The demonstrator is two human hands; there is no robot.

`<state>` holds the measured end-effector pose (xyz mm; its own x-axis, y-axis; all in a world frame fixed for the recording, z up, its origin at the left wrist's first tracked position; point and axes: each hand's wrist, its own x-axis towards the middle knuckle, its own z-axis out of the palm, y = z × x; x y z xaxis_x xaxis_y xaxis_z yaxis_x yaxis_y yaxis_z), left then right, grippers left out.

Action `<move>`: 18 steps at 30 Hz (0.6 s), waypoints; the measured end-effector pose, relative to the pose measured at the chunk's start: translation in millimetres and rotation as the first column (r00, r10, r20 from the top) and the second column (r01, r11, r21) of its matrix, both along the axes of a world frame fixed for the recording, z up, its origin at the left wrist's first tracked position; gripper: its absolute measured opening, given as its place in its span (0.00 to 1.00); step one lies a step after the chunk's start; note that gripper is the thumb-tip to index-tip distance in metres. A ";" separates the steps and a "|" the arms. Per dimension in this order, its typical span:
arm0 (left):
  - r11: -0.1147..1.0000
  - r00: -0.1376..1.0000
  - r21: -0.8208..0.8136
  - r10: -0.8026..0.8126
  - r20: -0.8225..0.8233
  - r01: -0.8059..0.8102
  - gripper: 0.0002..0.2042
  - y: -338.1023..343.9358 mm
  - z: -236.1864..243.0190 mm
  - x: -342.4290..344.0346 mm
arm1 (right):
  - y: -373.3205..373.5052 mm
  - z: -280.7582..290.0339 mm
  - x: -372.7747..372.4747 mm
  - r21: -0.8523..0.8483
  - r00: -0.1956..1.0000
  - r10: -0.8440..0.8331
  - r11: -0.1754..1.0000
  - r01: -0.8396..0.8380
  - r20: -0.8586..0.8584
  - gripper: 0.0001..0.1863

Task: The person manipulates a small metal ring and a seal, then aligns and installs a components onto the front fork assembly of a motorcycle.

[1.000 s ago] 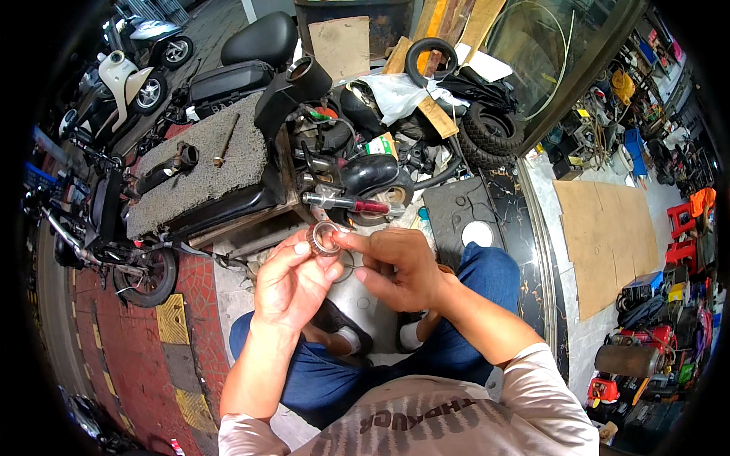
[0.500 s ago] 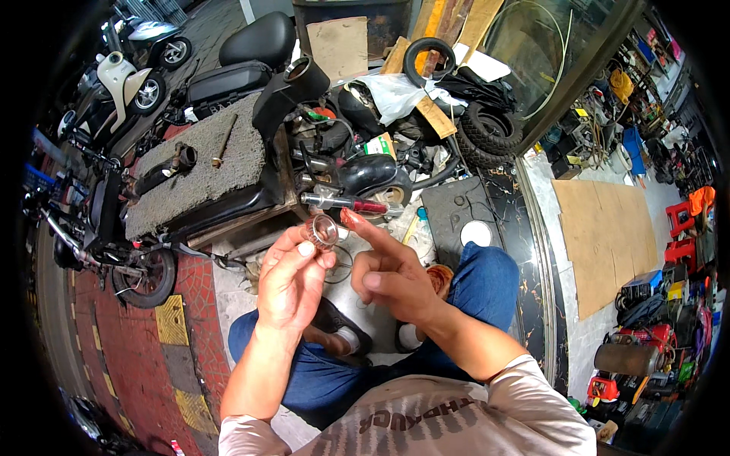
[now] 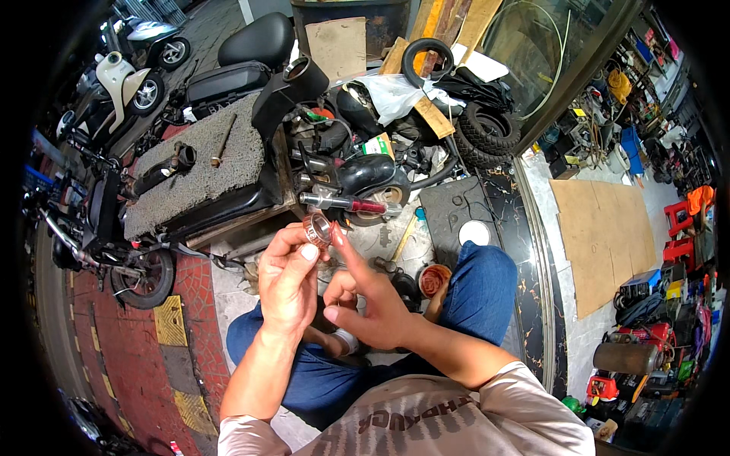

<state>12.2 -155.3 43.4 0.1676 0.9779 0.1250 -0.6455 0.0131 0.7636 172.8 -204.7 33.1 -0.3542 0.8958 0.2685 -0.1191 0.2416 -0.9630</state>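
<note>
Between the thumb and fingers of my left hand [image 3: 286, 283] is a metal ring-shaped roller bearing [image 3: 314, 231], smeared with reddish grease and tilted so its hole shows. My right hand [image 3: 372, 299] holds nothing. Its index finger, red with grease at the tip, stretches up to the bearing's right edge and seems to touch it. The other fingers are loosely curled and the thumb stands apart. An uncovered tub of red grease [image 3: 435, 280] stands beside my right knee, with a white round lid [image 3: 474, 232] beyond it.
A fork tube with a red section [image 3: 353, 204] lies ahead among motorcycle parts. A carpet-topped bench [image 3: 199, 178] at the left bears a metal rod [image 3: 223, 140] and a dark pipe piece [image 3: 171, 166]. Tyres [image 3: 490, 133] lie far right, flattened cardboard [image 3: 604, 243] on the right floor.
My right hand has moved left and slightly down, bringing its greased index finger to the bearing. The grease tub, mostly hidden before, now shows. My left hand has hardly moved.
</note>
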 end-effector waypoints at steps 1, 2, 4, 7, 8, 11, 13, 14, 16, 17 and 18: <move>1.000 1.000 0.016 0.013 -0.018 -0.013 0.10 0.4 -2.1 -0.7 | -1.9 1.2 -0.1 0.007 0.998 -0.008 1.000 0.008 0.058 0.54; 0.999 0.999 0.034 0.029 -0.038 -0.027 0.10 1.2 -3.6 -1.7 | -3.8 3.1 0.8 0.016 0.994 -0.016 1.000 0.014 0.112 0.54; 0.997 0.997 0.059 0.050 -0.061 -0.047 0.10 1.3 -3.6 -2.3 | -7.1 4.5 3.8 0.028 0.983 -0.033 0.999 0.028 0.179 0.54; 0.994 0.995 0.089 0.065 -0.078 -0.058 0.09 1.2 -1.0 -3.6 | -7.6 5.0 8.2 0.047 0.985 -0.078 0.996 0.071 0.154 0.50; 0.994 0.994 0.100 0.062 -0.092 -0.053 0.09 0.8 0.3 -2.6 | -4.1 4.5 11.2 0.054 0.989 -0.107 0.993 0.101 0.101 0.49; 0.993 0.993 0.110 0.046 -0.107 -0.034 0.09 -0.1 0.6 -2.2 | 13.9 3.6 16.3 0.049 0.991 -0.130 0.990 0.131 -0.028 0.45; 0.993 0.993 0.112 0.035 -0.109 -0.023 0.09 -0.3 1.8 -1.6 | 24.1 2.2 18.9 0.055 0.993 -0.103 0.993 0.106 -0.062 0.43; 0.994 0.993 0.111 0.034 -0.112 -0.021 0.09 -0.8 2.3 -1.9 | 25.1 3.1 18.3 0.062 0.992 -0.095 0.993 0.100 -0.080 0.42; 0.994 0.992 0.107 0.038 -0.117 -0.025 0.09 -0.9 2.6 -2.6 | 25.4 2.7 18.9 0.088 0.995 -0.095 0.992 0.095 -0.009 0.43; 0.994 0.992 0.102 0.043 -0.120 -0.030 0.09 -1.1 1.9 -3.2 | 25.2 1.9 19.0 0.099 0.995 -0.095 0.991 0.092 0.026 0.43; 0.995 0.991 0.098 0.048 -0.122 -0.036 0.09 -1.2 1.3 -3.6 | 23.8 0.7 18.3 0.100 0.995 -0.097 0.991 0.093 0.031 0.43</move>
